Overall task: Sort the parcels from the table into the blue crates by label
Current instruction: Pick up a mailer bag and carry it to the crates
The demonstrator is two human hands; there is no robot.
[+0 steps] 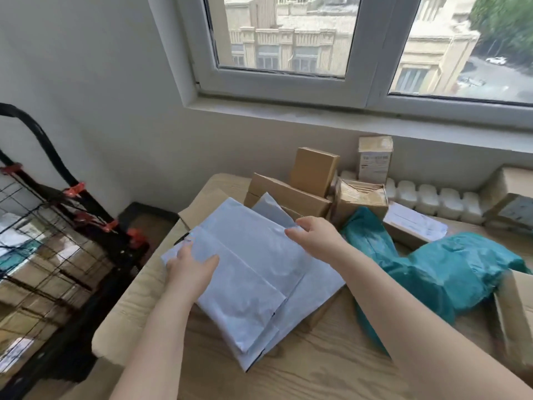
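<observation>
the person holds the white mailer parcel (253, 272) between both hands above the table (331, 368); left hand (191, 267) and right hand (315, 236) each grip an edge; turning it gently should show the label, since none is visible.

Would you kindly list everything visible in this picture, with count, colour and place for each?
White plastic mailer bags: at least two, stacked, table front centre.
Teal plastic mailer bags: two or so, crumpled, right of the white ones.
Brown cardboard boxes: several, at the table's back under the window.
White foam packing strip: one, along the wall.
Light wooden table: one, under everything.
Black wire cart with red clips: one, left of the table, parcels inside.
Window: one, white frame, above.
Left hand: holds the top white bag's left edge.
Right hand: pinches its far edge.
</observation>
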